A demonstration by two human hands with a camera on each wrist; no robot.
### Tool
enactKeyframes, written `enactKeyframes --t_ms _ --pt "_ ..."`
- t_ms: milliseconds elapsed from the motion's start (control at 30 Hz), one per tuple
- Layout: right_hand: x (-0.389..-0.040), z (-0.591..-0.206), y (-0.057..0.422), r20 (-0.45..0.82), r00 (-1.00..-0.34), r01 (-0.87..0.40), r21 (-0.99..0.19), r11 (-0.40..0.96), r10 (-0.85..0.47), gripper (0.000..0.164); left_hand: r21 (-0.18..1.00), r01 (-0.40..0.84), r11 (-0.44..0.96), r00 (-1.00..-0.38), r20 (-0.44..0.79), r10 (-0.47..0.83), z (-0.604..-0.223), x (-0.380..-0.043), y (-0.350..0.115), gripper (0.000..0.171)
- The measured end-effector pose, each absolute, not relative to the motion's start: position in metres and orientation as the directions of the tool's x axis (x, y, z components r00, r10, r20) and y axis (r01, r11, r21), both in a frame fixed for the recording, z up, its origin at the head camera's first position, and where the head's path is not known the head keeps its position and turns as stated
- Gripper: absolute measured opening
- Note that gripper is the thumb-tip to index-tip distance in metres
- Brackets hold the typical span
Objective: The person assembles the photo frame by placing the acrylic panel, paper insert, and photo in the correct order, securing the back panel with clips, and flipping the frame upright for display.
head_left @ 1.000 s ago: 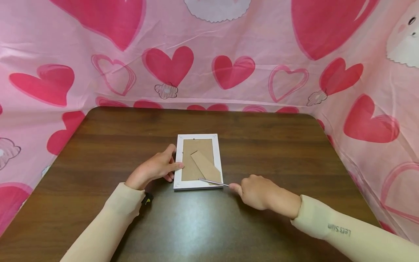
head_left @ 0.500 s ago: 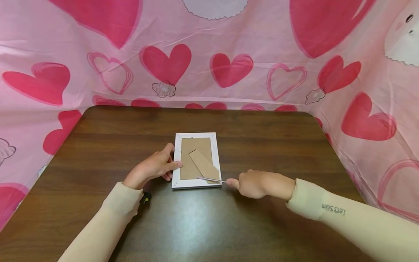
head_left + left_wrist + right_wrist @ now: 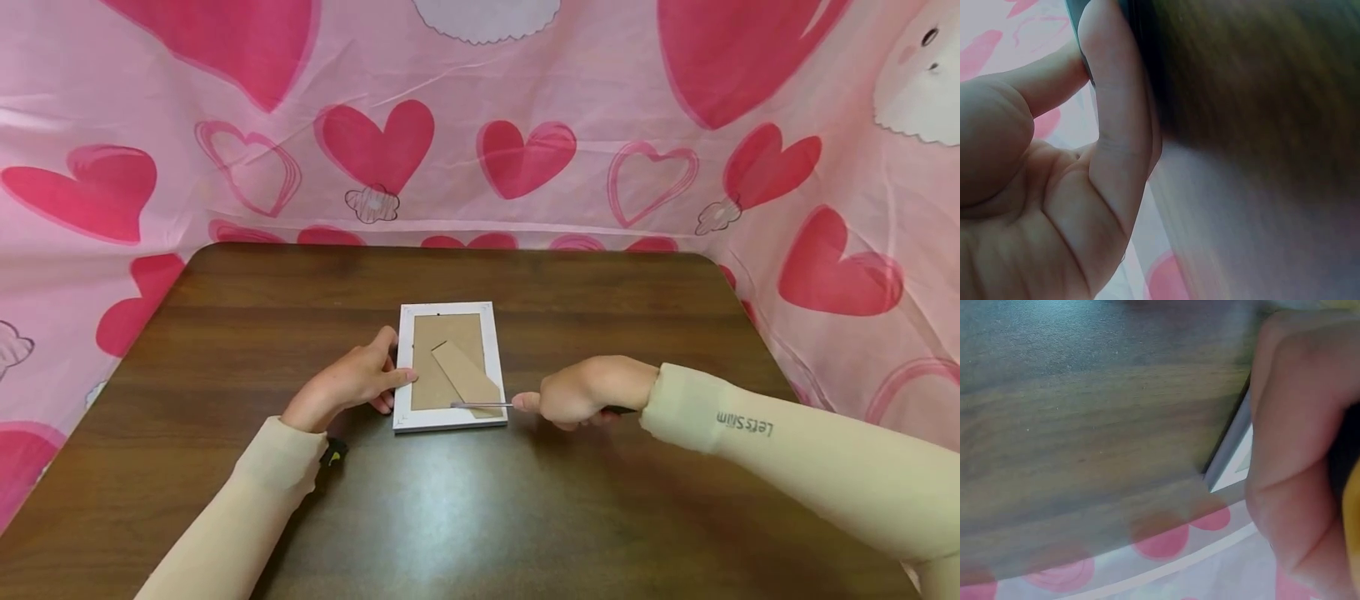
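A white picture frame (image 3: 403,400) lies face down on the table, its brown backing board (image 3: 427,387) and slanted stand leg (image 3: 467,375) facing up. My left hand (image 3: 356,379) grips the frame's left side, thumb on top and fingers along the outer edge. In my right hand (image 3: 573,390), curled fingers hold a screwdriver (image 3: 483,405). Its thin metal shaft crosses the lower part of the stand leg, and the tip is near the backing's bottom edge. In the right wrist view, part of a black and yellow handle (image 3: 1352,506) shows inside the curled fingers (image 3: 1297,444).
The dark wooden table (image 3: 637,308) extends around the frame on all sides. Behind it and at both sides hangs a pink cloth (image 3: 450,75) printed with hearts. A dark band with a yellow mark (image 3: 333,452) shows at the left wrist.
My right hand and forearm have swung up and away from me, turning the screwdriver's shaft nearly level across the frame. The handle's dark end now shows. My left hand keeps its grip.
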State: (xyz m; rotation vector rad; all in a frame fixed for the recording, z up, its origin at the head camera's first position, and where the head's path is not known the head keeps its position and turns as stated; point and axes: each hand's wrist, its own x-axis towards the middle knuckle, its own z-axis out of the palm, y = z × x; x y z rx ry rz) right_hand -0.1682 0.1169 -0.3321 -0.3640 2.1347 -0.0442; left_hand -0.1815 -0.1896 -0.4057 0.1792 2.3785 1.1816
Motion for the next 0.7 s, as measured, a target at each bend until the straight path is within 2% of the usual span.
enactKeyframes --t_ms 100,233,367,500,600,700 --pt "-0.17 -0.334 0.118 -0.789 -0.544 -0.254 -0.171 0.952 -0.287 0.071 0.774 -0.099 0.625 -0.879 -0.362 0.309 -0.406 -0.182 -0.19 0.047" --pt "-0.175 -0.344 0.125 -0.699 -0.609 -0.3 -0.234 0.925 -0.374 0.067 0.779 -0.114 0.617 -0.881 -0.366 0.3 -0.407 -0.181 -0.188 0.046" --pt "-0.188 -0.356 0.136 -0.545 -0.686 -0.318 -0.372 0.872 -0.483 0.069 0.787 -0.128 0.604 -0.884 -0.367 0.291 -0.408 -0.179 -0.186 0.046" --pt "-0.202 -0.365 0.145 -0.42 -0.772 -0.26 -0.477 0.839 -0.478 0.071 0.789 -0.133 0.6 -0.887 -0.364 0.283 -0.408 -0.178 -0.186 0.045" --pt "-0.209 -0.371 0.149 -0.375 -0.809 -0.239 -0.493 0.837 -0.452 0.069 0.791 -0.128 0.598 -0.89 -0.357 0.282 -0.408 -0.177 -0.187 0.045" --pt "-0.215 -0.374 0.153 -0.322 -0.829 -0.304 -0.429 0.851 -0.458 0.068 0.791 -0.125 0.599 -0.892 -0.354 0.282 -0.406 -0.177 -0.188 0.045"
